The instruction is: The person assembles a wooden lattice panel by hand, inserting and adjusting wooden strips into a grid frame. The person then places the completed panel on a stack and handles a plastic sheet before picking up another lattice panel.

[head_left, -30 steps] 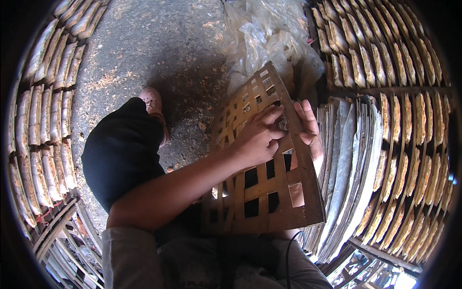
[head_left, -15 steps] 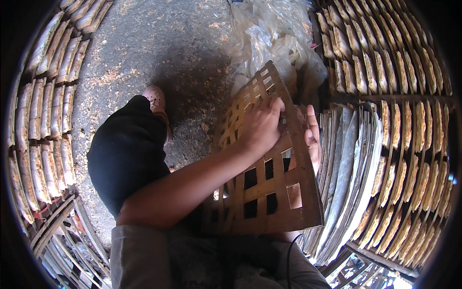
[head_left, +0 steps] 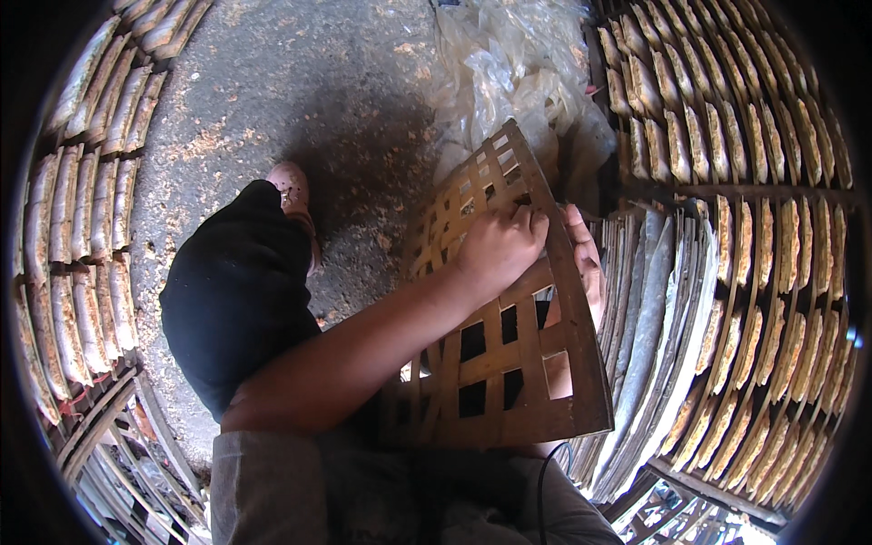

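A brown lattice panel (head_left: 522, 359) of woven flat strips, perhaps bamboo, leans upright in front of my body, its solid edge strip on the right. My left hand (head_left: 502, 243) lies against its near face with the fingers curled closed close to that edge. Whatever those fingers pinch, if anything, is hidden. From behind the panel my right hand (head_left: 586, 259) grips the right edge, its fingers showing past the strip. Part of the right forearm shows through the lattice holes.
Tall racks of slatted trays (head_left: 786, 336) stand on the right, similar trays (head_left: 86, 209) on the left. Thin sheets (head_left: 649, 336) stand stacked beside the panel. Crumpled clear plastic (head_left: 518, 68) lies ahead on the crumb-strewn floor (head_left: 227, 100). A pink shoe (head_left: 291, 186) is on my foot.
My left fingers have curled in tighter and the hand has shifted slightly down along the panel's edge. The right fingers have bent a little lower. The panel stays nearly in place.
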Tool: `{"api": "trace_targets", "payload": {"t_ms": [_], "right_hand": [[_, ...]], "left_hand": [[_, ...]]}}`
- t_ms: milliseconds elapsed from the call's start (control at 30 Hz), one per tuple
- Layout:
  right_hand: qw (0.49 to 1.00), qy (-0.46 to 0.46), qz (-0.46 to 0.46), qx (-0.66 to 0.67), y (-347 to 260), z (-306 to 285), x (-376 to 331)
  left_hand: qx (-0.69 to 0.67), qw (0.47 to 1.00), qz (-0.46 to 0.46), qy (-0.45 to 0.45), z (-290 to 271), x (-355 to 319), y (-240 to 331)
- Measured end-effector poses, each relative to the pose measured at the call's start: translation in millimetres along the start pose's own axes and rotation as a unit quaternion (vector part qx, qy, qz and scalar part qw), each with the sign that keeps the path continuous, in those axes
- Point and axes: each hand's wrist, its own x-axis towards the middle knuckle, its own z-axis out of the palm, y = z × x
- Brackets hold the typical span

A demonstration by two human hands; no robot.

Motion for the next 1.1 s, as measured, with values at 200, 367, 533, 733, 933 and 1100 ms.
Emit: {"api": "trace_targets", "payload": {"t_ms": [200,367,533,733,933,1100], "right_hand": [[0.998,-0.001,-0.011,0.060,-2,-11,-2],[0.996,0.035,0.007,0.081,-7,-24,-9],[0.999,0.035,0.011,0.030,-12,-17,-10],[1.000,0.010,0.015,0.009,-9,-6,-4],[1.000,0.002,0.015,0.018,-6,-7,1],[1.000,-0.006,0.015,0.025,-6,-10,4]], "left_hand": [[-0.064,0.996,0.064,-0.012,4,-20,-7],[-0.256,0.961,0.030,-0.099,-10,-17,-14],[-0.388,0.879,-0.260,-0.095,4,-6,-15],[-0.274,0.906,-0.281,-0.161,58,-4,-48],[-0.380,0.834,-0.340,-0.210,78,12,-62],[-0.539,0.725,-0.382,-0.196,95,16,-72]]}}
